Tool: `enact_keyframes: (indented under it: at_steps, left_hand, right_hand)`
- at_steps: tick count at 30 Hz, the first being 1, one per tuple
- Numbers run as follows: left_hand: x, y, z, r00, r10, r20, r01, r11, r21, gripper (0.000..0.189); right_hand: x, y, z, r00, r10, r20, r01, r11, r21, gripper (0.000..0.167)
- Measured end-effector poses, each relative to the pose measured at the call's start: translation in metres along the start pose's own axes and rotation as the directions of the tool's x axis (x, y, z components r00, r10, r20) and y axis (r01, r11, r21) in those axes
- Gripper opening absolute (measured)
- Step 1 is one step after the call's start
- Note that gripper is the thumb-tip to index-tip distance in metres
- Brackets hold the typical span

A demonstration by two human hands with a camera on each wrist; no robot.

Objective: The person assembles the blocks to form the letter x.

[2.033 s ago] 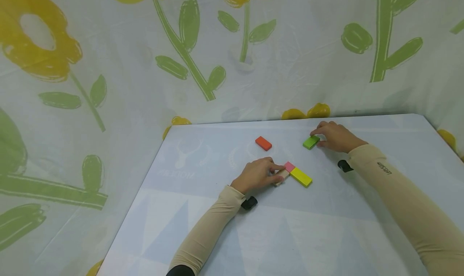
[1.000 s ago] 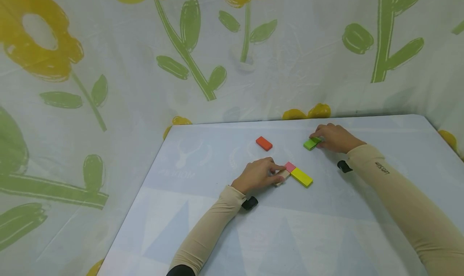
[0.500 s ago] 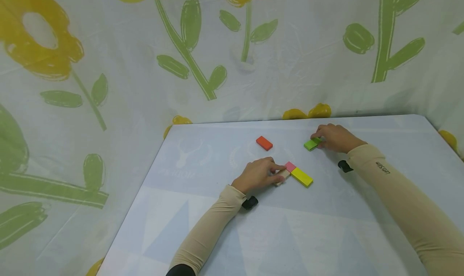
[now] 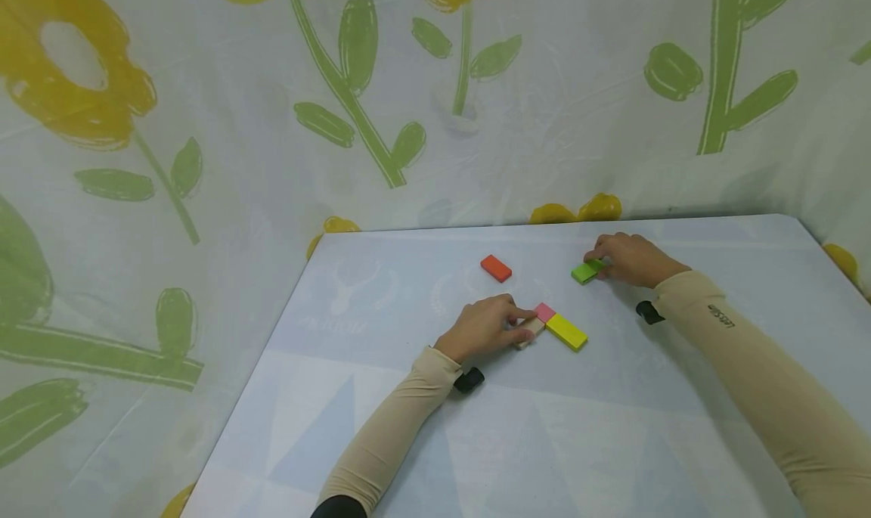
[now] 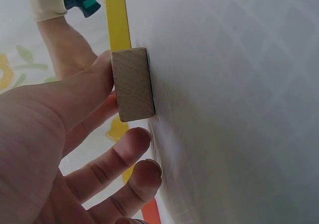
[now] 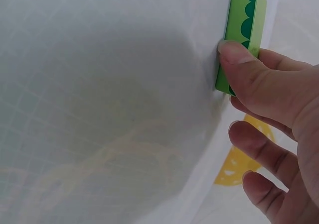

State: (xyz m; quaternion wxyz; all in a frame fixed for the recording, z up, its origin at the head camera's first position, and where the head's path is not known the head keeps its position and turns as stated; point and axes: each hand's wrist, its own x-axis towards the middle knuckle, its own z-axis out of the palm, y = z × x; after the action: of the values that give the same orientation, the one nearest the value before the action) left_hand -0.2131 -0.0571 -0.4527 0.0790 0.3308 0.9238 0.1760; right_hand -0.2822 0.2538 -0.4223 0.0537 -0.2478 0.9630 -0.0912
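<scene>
My left hand [image 4: 479, 327] pinches a plain wooden block [image 4: 529, 335] between thumb and index finger; its bare end face shows in the left wrist view, the other fingers spread off it. Against that block's far end sits a pink block [image 4: 544, 312], and a yellow block [image 4: 567, 333] runs from there toward the lower right. Farther back, my right hand [image 4: 629, 259] grips a green block [image 4: 585, 271] by its right end. In the right wrist view the thumb lies across the green block [image 6: 244, 30], whose side bears dark green scallops.
An orange-red block [image 4: 496, 268] lies alone behind the left hand. The pale table [image 4: 422, 442] ends at a back edge close beyond the right hand, with a flower-printed curtain [image 4: 544, 155] behind. A dark wrist camera [image 4: 649, 312] hangs beneath the right wrist.
The right hand has turned the green block slightly and drawn it a little to the right and nearer. The left hand and the wooden block have stayed in place.
</scene>
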Motion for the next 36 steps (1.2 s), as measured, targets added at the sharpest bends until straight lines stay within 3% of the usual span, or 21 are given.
enact_keyframes:
  at_steps: [36]
  left_hand:
    - [-0.0001,0.0004,-0.0020,1.000,-0.008,0.014,0.009,1.000,-0.004,0.045]
  right_hand:
    - [-0.0010,-0.0096,0.0034,1.000,0.012,0.029,-0.012,1.000,-0.018,0.038]
